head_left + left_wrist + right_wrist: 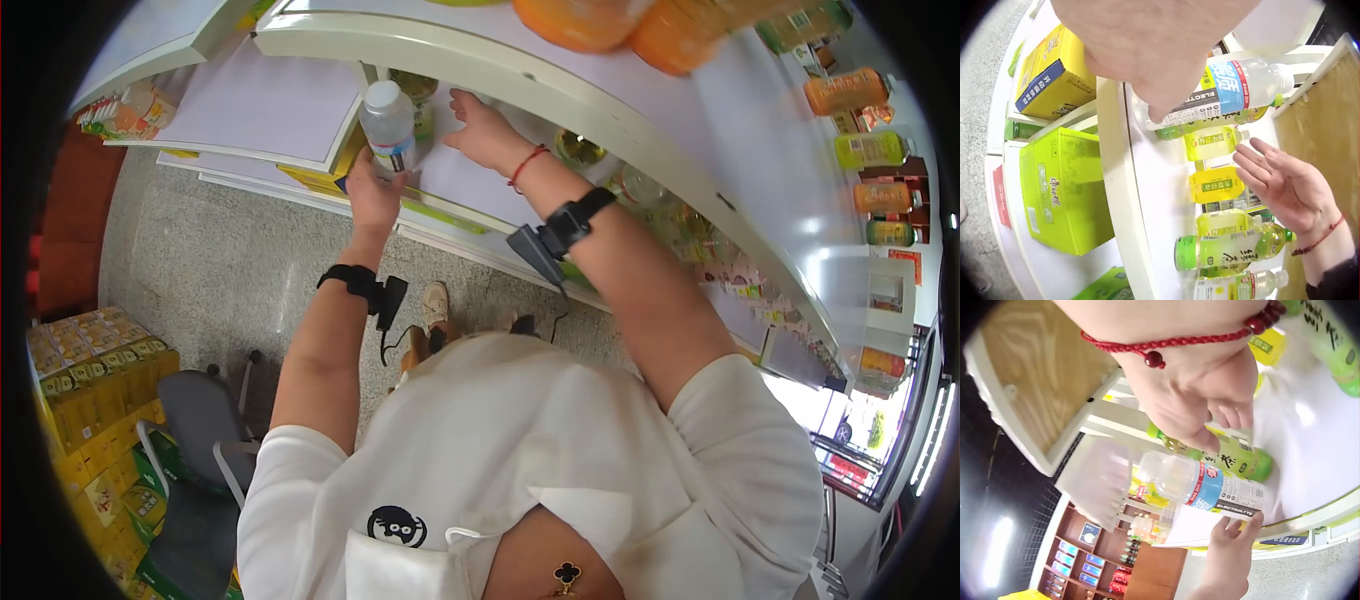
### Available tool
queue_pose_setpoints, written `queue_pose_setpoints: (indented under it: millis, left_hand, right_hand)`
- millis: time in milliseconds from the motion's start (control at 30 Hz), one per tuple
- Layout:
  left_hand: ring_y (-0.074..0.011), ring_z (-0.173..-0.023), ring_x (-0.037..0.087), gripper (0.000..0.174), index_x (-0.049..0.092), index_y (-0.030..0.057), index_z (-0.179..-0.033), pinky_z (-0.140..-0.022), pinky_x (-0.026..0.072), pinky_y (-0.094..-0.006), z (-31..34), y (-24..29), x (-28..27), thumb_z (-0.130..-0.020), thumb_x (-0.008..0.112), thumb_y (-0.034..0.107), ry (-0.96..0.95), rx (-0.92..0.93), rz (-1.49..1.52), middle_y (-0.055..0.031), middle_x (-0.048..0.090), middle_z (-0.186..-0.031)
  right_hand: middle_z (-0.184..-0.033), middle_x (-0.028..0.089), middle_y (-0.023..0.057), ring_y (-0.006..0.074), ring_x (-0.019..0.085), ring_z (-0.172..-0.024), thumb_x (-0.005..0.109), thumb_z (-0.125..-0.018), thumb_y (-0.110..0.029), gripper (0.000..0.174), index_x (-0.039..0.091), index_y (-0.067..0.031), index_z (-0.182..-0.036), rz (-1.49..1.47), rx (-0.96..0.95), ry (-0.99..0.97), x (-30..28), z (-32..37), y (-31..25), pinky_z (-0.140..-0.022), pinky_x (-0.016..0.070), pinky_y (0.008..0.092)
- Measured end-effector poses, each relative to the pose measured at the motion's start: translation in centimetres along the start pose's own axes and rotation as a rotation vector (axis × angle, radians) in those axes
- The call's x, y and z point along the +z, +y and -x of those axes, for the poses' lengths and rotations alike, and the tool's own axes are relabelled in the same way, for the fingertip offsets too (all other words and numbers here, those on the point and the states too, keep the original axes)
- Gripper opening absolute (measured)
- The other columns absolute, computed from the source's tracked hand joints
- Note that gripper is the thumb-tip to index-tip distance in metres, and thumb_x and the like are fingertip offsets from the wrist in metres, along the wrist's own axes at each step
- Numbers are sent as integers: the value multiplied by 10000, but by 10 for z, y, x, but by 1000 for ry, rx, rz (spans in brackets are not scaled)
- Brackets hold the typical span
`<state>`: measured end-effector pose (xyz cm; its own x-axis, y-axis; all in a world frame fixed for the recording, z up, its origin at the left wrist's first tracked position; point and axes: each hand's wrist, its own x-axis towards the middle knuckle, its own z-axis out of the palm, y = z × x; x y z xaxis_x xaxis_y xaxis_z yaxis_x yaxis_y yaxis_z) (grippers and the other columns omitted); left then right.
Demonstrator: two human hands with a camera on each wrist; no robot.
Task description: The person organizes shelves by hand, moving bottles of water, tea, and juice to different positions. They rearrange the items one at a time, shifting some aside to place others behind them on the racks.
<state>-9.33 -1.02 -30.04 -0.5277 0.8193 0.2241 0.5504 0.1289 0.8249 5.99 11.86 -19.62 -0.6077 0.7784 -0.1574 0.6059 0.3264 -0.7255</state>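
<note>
My left hand grips the lower end of a clear electrolyte drink bottle with a white cap and a blue-and-white label. The bottle stands upright at the shelf's left end, close to the divider. Right beside it is a green tea bottle, partly covered by it in the head view. My right hand reaches in over the shelf, right of both bottles, holding nothing. Its fingers are extended in the left wrist view, pointing toward a small pale-yellow drink bottle.
The upper shelf's rim runs above my hands, with large orange bottles on it. More drinks, including another green tea bottle, line the shelf to the right. Yellow and green cartons sit lower. A grey chair stands behind left.
</note>
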Motion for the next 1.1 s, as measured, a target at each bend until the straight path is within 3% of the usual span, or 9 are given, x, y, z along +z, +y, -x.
queue_pose_setpoints:
  millis: [133, 267, 333, 433, 600, 667, 733, 933, 1100]
  left_hand:
    - [-386, -1004, 579, 587, 537, -36, -1182, -897, 445, -452, 28, 4, -3, -693, 797, 160, 214, 48, -258, -211, 619, -1064]
    - [-345, -986, 592, 484, 551, -17, -1158, -883, 468, -421, 43, 46, 8, -741, 754, 121, 62, 163, -49, -193, 613, -1062]
    - [-329, -998, 596, 474, 553, -19, -1156, -890, 474, -410, 41, 95, 23, -749, 750, 123, -133, 192, 80, -194, 611, -1061]
    - [-346, -1033, 583, 572, 518, -8, -1211, -918, 466, -414, 29, 145, 59, -733, 772, 174, -143, 351, 137, -201, 596, -1094]
    - [-383, -1064, 557, 769, 444, 2, -1298, -936, 458, -434, 20, 188, 106, -670, 820, 240, -114, 472, -20, -218, 574, -1142]
    - [-398, -1071, 550, 845, 420, 2, -1320, -940, 460, -437, 18, 196, 120, -632, 841, 252, -195, 319, 1, -226, 570, -1149]
    - [-396, -1075, 551, 833, 427, -1, -1304, -938, 465, -435, 17, 199, 130, -625, 842, 245, -213, 261, 3, -227, 573, -1153]
    - [-392, -1062, 562, 771, 447, -2, -1258, -920, 471, -436, 18, 195, 129, -628, 828, 229, -125, 211, 95, -227, 594, -1130]
    - [-397, -1050, 566, 772, 447, -19, -1246, -904, 472, -438, -2, 173, 100, -628, 827, 246, -21, 189, 38, -237, 594, -1118]
  right_hand:
    - [-1330, 536, 138, 242, 532, -1211, 659, -824, -89, 540, 478, -25, -1329, -113, -275, -1, -59, 77, 3, -1006, 438, 335]
    - [-1081, 669, 116, 214, 626, -1033, 645, -852, -139, 345, 615, -52, -1184, 120, -219, 181, -125, 129, 31, -874, 494, 342]
    - [-988, 682, 146, 252, 653, -945, 625, -868, -200, 303, 635, -39, -1125, 416, -125, 290, -157, 167, 11, -819, 503, 355]
    - [-974, 671, 183, 307, 644, -912, 617, -867, -267, 327, 635, -35, -1098, 499, -251, 420, -177, 168, 72, -815, 498, 372]
    - [-1005, 668, 184, 361, 628, -931, 634, -843, -317, 370, 639, -38, -1086, 559, -132, 403, -190, 189, 68, -840, 491, 413]
    - [-1014, 663, 196, 370, 628, -937, 639, -836, -331, 396, 635, -25, -1088, 602, -87, 340, -191, 194, 61, -847, 491, 421]
    - [-1121, 619, 228, 386, 596, -1036, 673, -809, -309, 488, 584, 17, -1160, 715, 52, 231, -188, 191, 75, -908, 472, 427]
    - [-1285, 501, 271, 410, 488, -1202, 743, -743, -249, 706, 438, 45, -1308, 620, 105, 184, -174, 190, 78, -1018, 403, 429]
    - [-1258, 518, 270, 419, 496, -1187, 747, -738, -234, 695, 441, 42, -1297, 535, 98, 179, -174, 188, 82, -1006, 407, 431]
